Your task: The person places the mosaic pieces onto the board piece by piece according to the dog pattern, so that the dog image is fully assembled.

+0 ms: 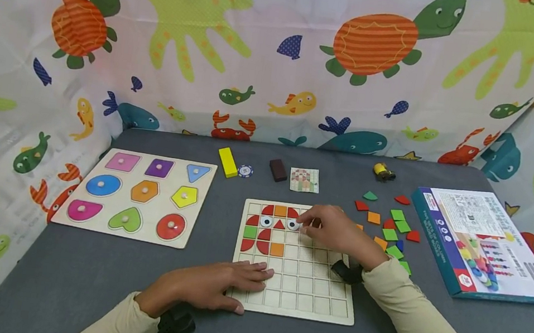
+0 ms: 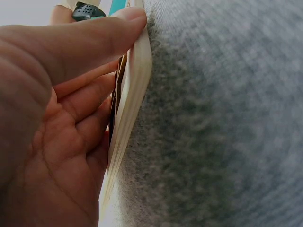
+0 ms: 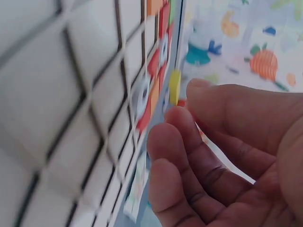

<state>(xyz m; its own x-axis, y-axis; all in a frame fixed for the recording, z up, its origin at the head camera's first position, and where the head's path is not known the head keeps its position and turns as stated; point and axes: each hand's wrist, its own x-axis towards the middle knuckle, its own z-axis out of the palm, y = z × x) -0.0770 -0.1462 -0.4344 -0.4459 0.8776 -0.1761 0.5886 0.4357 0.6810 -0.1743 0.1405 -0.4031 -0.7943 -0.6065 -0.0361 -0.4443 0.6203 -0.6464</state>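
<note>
A wooden grid board (image 1: 300, 300) lies on the table, with red, orange and green pieces and two round eye pieces set in its upper-left cells. My left hand (image 1: 216, 283) rests flat on its lower-left corner; in the left wrist view the thumb (image 2: 94, 40) lies along the board's edge. Over the upper middle, my right hand (image 1: 331, 231) hovers beside the right eye piece (image 1: 293, 224), fingers bent. From the right wrist, a gap shows between thumb (image 3: 236, 101) and index finger, with no piece clearly visible between them.
Loose coloured tiles (image 1: 389, 234) lie right of the board, before a boxed set (image 1: 489, 246). A knob puzzle (image 1: 131, 194) lies left. Behind are a yellow block (image 1: 228, 162), a chip (image 1: 245, 171), a brown block (image 1: 278, 170), a picture card (image 1: 304, 180) and a small yellow-black toy (image 1: 384, 172).
</note>
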